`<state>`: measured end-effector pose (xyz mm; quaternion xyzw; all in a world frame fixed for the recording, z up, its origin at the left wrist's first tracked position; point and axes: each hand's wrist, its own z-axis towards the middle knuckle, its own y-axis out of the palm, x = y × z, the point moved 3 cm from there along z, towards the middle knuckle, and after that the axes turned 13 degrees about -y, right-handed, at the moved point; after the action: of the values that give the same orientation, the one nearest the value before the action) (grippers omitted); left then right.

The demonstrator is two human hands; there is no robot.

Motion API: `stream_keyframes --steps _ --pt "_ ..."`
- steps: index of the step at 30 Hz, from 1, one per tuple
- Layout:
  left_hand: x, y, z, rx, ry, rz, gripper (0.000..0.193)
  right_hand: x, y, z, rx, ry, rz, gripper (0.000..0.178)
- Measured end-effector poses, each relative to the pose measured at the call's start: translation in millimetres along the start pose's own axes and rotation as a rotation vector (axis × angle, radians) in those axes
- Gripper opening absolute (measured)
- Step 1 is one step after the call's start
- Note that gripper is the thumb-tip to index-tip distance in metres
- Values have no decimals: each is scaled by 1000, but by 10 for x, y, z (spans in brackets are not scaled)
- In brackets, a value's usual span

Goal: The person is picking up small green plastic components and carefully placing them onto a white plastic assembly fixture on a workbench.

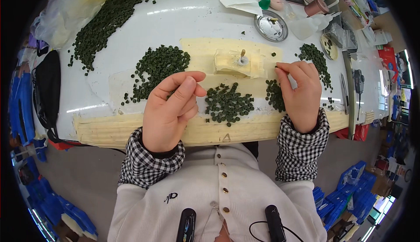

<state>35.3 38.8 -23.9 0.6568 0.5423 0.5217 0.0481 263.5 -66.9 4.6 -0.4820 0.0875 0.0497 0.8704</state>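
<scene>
My left hand (pixel 168 111) is raised over the front of the table, fingers curled and thumb pressed toward the index finger; whatever it may hold is hidden. Beside it lies a pile of small dark green cap-like pieces (pixel 159 65). A second pile of the green pieces (pixel 229 104) spreads between my hands. My right hand (pixel 302 93) pinches a small dark green piece (pixel 276 67) at its fingertips, above a smaller heap of them (pixel 274 95). Between the hands and farther back stands a tape-wrapped block (pixel 227 67) with a small upright peg (pixel 243 55).
A long heap of green pieces (pixel 109 19) runs along the far left beside plastic bags (pixel 74 12). A round metal dish (pixel 271 27), a white squeeze bottle (pixel 306 27) and another heap (pixel 316 60) are at right. Tweezers (pixel 344 93) lie near the right edge; tape (pixel 113 130) covers the front edge.
</scene>
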Motion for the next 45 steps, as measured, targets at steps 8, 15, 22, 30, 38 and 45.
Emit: stream_keyframes --steps 8,15,22,30,38,45 --pt "94 -68 -36 -215 -104 -577 27 -9 74 20 -18 -36 -42 7" --pt "212 -129 -146 -161 -53 -677 31 27 88 4 -57 -29 -68 8" --pt "152 -236 -163 -272 -58 -464 36 28 68 10 -60 -64 -52 10" --pt "229 -234 -208 -141 -22 -443 37 -179 -153 -74 84 114 226 7" --pt "205 -290 -140 -147 -1 -374 23 -791 -30 -94 -104 -8 469 17" --pt "197 -289 -146 -126 16 -215 22 -1048 246 95 -132 -118 304 17"
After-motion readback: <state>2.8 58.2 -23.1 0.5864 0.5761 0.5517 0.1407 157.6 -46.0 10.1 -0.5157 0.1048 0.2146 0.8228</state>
